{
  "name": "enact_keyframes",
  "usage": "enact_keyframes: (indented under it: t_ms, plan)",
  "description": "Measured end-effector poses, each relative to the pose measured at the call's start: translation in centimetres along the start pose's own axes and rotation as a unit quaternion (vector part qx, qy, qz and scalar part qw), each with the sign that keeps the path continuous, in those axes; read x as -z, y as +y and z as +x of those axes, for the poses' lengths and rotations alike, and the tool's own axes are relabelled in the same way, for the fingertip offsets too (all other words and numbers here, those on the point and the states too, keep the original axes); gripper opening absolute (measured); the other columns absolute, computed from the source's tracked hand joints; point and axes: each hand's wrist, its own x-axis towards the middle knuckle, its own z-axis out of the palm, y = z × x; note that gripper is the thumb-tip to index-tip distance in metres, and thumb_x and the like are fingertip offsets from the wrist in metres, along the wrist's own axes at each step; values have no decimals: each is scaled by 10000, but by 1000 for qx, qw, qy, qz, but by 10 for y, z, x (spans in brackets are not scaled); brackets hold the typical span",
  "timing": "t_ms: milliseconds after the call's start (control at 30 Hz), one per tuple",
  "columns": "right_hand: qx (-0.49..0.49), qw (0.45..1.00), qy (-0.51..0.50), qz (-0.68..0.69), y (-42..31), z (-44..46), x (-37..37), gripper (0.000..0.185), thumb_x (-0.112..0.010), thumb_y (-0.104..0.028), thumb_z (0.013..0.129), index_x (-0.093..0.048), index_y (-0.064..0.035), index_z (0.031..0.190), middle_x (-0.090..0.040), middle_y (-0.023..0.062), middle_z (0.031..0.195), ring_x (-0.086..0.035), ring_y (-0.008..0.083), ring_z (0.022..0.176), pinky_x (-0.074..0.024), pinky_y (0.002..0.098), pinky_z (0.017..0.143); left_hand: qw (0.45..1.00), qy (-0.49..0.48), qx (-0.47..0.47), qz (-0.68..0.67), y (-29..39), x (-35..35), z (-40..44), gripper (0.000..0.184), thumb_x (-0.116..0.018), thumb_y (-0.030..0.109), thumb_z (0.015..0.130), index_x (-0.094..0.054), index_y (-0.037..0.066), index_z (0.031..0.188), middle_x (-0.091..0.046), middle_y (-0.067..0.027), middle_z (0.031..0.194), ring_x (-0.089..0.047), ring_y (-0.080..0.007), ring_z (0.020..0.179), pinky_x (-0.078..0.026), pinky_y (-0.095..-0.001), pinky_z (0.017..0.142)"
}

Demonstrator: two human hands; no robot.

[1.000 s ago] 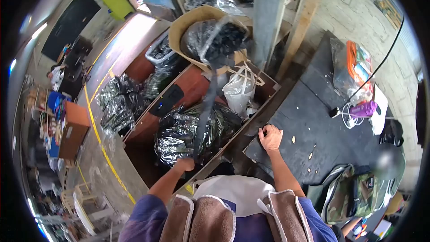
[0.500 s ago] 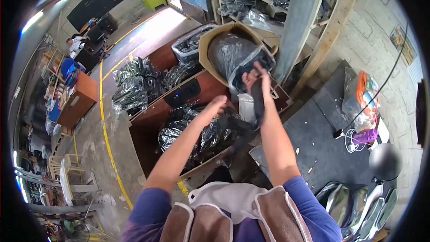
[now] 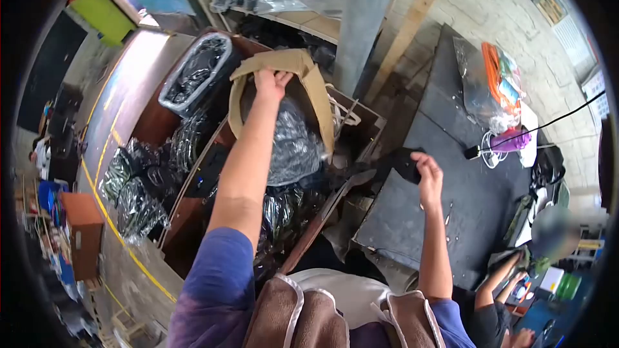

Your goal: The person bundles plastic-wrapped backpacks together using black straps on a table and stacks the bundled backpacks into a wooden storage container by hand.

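In the head view, the left hand [image 3: 271,84] reaches to 11 o'clock, fingers bent against the flap of the cardboard box [image 3: 318,93]; whether they pinch it, I cannot tell. A plastic bag [image 3: 290,151] of dark stuff bulges from the box's mouth. At 3 o'clock, the right hand [image 3: 427,174] has its grip closed on a black cloth [image 3: 403,165], over the edge of the dark worktop [image 3: 467,196].
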Motion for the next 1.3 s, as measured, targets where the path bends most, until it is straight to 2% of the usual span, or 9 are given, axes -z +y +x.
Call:
enact_keyframes:
  t_ms: [233, 567, 667, 800, 900, 1000, 1067, 1200, 1300]
  plan:
    - [136, 880, -54, -451, 65, -53, -72, 437, -796, -450, 826, -774, -123, 1115, -673, 119, 948, -600, 333, 918, -449, 447, 881, 997, -53, 44, -21, 49, -29, 123, 361, -560, 148, 1061, -430, -101, 1286, -498, -263, 1302, -538, -472, 1264, -461, -700, 1098]
    - [171, 843, -58, -506, 87, -46, -87, 599, -747, -643, 782, -791, -120, 1071, -626, 62, 852, -565, 287, 889, -372, 471, 868, 999, -33, 13, -17, 96, -34, 171, 425, -589, 158, 1039, -445, -119, 1327, -519, -294, 1327, -551, -469, 1245, -487, -645, 1106]
    - [175, 875, -97, -441, 59, -22, -149, 730, -706, -710, 800, -775, -71, 1147, -651, 114, 910, -579, 310, 946, -371, 462, 869, 998, -32, 30, -42, 109, -27, 182, 401, -543, 149, 1059, -434, -126, 1330, -543, -317, 1327, -549, -503, 1267, -488, -651, 1107]
    - [-292, 945, -145, -13, 74, 45, -265, 787, -517, -668, 999, -656, 41, 1309, -593, 366, 1341, -530, 459, 1324, -363, 429, 1143, 999, -28, 8, -28, 125, -6, 179, 423, -532, 186, 1081, -426, -120, 1352, -551, -313, 1330, -550, -500, 1278, -523, -620, 1087]
    - [-183, 975, -85, -96, 112, 107, -315, 609, -484, -400, 1036, -651, 180, 1113, -671, 413, 1016, -649, 546, 1063, -499, 527, 907, 995, -54, 35, 71, 145, 9, 140, 605, -614, 262, 1055, -377, -124, 1457, -536, -298, 1400, -529, -429, 1338, -475, -532, 1133]
    - [-200, 971, -61, -116, 71, 162, -315, 602, -484, -404, 1033, -690, 162, 1012, -668, 417, 998, -656, 546, 1029, -498, 548, 917, 888, 76, -229, 392, 138, 18, 22, 843, -713, 279, 989, -257, -125, 1572, -491, -298, 1497, -468, -365, 1412, -378, -420, 1193]
    - [-98, 966, -116, -211, 45, 179, -314, 602, -484, -406, 1030, -715, 143, 941, -672, 409, 973, -655, 550, 1017, -501, 555, 940, 632, 238, -435, 596, 115, 73, -20, 966, -776, 276, 935, -192, -88, 1613, -456, -288, 1534, -434, -343, 1436, -318, -404, 1221]
    - [-58, 966, -94, -233, 31, 204, -304, 646, -478, -444, 1033, -711, 150, 927, -673, 409, 979, -651, 545, 1044, -499, 552, 978, 944, 238, 5, 227, 27, 99, -72, 793, -719, 461, 948, -414, 56, 1557, -536, -180, 1493, -514, -303, 1393, -429, -485, 1119]
    - [-133, 962, -69, -226, 8, 208, -281, 828, -473, -599, 1020, -686, 194, 918, -651, 444, 993, -645, 528, 1098, -483, 558, 992, 958, 147, 125, 213, 14, 110, -39, 589, -658, 469, 974, -523, 198, 1478, -653, -36, 1366, -579, -295, 1283, -393, -671, 1031]
